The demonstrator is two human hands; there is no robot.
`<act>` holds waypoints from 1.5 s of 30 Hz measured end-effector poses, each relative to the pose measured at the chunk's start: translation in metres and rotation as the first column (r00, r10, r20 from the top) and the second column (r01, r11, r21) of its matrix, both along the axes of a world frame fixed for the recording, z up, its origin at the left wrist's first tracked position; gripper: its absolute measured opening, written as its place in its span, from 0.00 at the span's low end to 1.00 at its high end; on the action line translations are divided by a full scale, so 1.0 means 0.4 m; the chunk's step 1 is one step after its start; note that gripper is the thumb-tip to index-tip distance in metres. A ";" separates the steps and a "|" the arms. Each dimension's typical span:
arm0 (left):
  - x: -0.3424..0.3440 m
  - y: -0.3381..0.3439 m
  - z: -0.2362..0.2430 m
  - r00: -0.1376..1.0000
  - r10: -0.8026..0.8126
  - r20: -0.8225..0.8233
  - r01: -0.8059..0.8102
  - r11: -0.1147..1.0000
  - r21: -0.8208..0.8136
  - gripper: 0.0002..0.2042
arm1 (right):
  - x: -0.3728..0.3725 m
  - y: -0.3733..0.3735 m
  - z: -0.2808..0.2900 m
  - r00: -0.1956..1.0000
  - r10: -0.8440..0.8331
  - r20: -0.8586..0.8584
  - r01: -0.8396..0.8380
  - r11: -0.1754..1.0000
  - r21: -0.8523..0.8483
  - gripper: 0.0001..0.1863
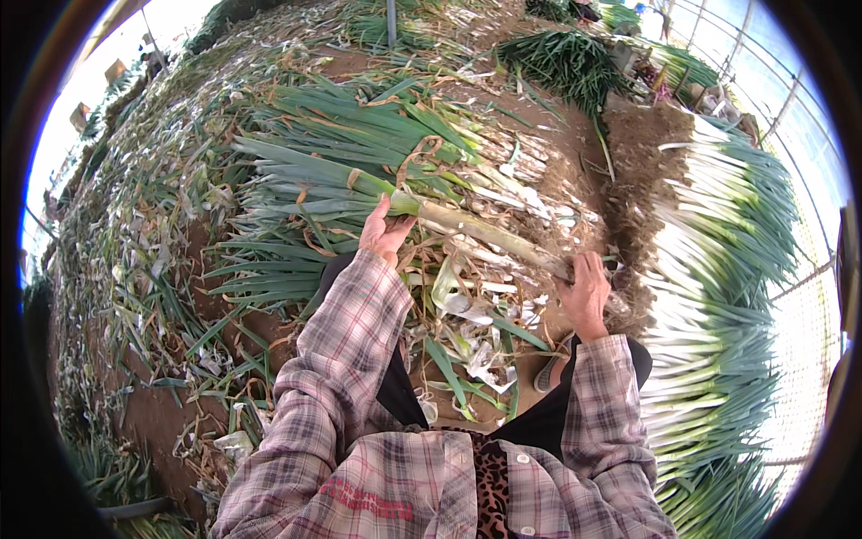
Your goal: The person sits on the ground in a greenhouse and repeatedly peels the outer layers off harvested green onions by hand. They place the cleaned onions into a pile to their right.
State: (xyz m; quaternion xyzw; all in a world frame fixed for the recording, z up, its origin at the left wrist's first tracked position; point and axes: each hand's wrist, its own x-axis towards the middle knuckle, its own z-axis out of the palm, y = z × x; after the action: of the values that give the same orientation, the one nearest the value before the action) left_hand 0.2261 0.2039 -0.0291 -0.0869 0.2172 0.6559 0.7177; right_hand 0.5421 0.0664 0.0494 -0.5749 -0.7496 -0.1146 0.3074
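Note:
A long green onion (485, 231) lies across in front of me, its leaves to the left and its root end to the right. Around the upper stalk, where the leaves begin, closes my left hand (388, 231). My right hand (585, 292) grips the root end with bent fingers. The stalk's outer skin looks yellowish and dull. Just beyond it rests a pile of untrimmed green onions (350, 130), leaves pointing left and soil on their roots. Peeled skins and leaf scraps (476, 355) are strewn below the stalk, between my knees.
Along the right runs a long row of clean white-stalked green onions (700, 296), roots against a ridge of soil (642, 171). Leaf litter (162, 242) covers the ground at left. A dark green bundle (566, 67) lies far back; a thin post (391, 22) stands beyond the pile.

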 end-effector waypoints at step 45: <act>-0.232 -0.301 0.230 0.962 0.270 -0.040 -0.226 0.867 0.444 0.12 | -0.443 0.031 0.027 0.698 0.428 -0.574 -0.641 0.731 -0.234 0.16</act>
State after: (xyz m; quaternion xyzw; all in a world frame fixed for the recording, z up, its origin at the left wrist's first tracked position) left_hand 0.1333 0.0837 0.0630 0.0815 0.0880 0.7780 0.6167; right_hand 0.3649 0.0789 0.0603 -0.3861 -0.7910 0.2924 0.3739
